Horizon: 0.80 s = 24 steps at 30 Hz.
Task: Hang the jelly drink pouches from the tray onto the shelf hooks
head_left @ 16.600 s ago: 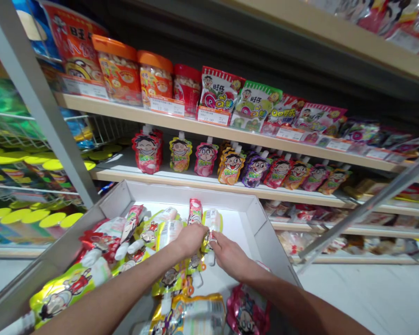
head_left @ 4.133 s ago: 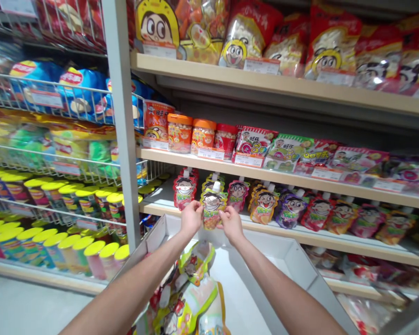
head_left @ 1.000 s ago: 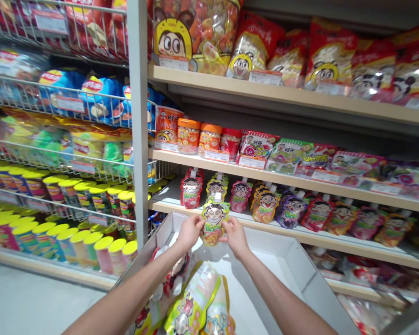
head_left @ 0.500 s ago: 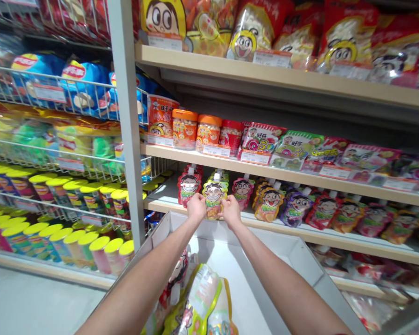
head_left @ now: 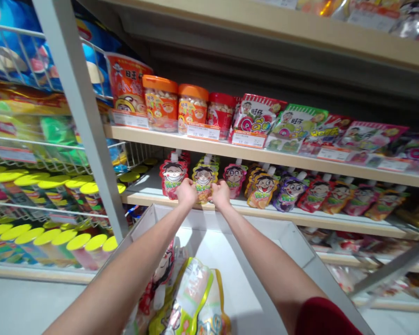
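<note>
A yellow spouted jelly pouch [head_left: 205,180] with a cartoon face stands upright at the front of the low shelf, more yellow pouches behind it. My left hand [head_left: 187,192] pinches its left edge, and my right hand [head_left: 220,193] pinches its right edge. Left of it stands a red spouted pouch [head_left: 174,174], close to my left hand. A pink spouted pouch [head_left: 235,178] is just right of my right hand. Below my arms, a white bin [head_left: 230,251] holds several pouches [head_left: 192,298] lying in a heap.
More pouches [head_left: 263,190] in orange, purple and red line the shelf to the right. On the shelf above sit orange-lidded jars [head_left: 159,103] and candy bags [head_left: 295,125]. A grey post [head_left: 78,107] stands left, beside wire racks of chip bags and yellow-lidded cans [head_left: 52,188].
The view has moved closer to the shelf and turned a little to the right. Both hands keep their pinch on the yellow pouch, which stays in its row.
</note>
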Available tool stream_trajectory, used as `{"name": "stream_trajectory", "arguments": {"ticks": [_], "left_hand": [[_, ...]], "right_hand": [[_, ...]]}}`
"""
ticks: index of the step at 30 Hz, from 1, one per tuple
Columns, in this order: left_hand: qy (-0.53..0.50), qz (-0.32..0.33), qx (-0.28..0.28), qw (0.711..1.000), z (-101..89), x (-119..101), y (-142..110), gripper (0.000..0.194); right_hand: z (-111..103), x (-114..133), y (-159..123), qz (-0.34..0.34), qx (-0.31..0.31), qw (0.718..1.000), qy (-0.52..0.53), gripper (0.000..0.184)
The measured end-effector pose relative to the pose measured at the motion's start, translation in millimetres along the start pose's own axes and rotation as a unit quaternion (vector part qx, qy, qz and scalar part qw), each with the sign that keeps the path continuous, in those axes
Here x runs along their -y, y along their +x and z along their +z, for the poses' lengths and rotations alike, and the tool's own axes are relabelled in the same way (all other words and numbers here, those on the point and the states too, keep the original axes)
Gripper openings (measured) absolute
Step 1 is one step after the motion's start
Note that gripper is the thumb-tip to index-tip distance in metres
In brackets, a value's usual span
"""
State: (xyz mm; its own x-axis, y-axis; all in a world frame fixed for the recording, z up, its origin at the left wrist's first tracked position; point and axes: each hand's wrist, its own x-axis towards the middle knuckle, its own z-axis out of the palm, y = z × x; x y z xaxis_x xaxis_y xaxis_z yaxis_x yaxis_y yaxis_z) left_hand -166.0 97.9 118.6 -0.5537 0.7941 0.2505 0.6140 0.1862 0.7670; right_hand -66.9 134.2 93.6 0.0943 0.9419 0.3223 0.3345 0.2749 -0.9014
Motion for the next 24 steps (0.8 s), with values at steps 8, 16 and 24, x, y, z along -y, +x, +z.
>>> {"name": "stream_trajectory", "arguments": {"ticks": [8, 16, 24], "left_hand": [[-0.054, 0.067, 0.04, 0.995, -3.8, 8, -21, 0.041], [0.083, 0.145, 0.284, 0.944, -25.3, 43, -95, 0.039], [0.308, 0.222, 0.345, 0.859, -41.0, 53, -155, 0.039]], "right_hand": [[-24, 4, -26, -0.044, -0.01, 0.998, -0.042, 0.018], [-77, -18, -138, -0.145, 0.166, 0.967, -0.123, 0.026], [-102, -32, -208, -0.232, 0.327, 0.892, -0.208, 0.033]]}}
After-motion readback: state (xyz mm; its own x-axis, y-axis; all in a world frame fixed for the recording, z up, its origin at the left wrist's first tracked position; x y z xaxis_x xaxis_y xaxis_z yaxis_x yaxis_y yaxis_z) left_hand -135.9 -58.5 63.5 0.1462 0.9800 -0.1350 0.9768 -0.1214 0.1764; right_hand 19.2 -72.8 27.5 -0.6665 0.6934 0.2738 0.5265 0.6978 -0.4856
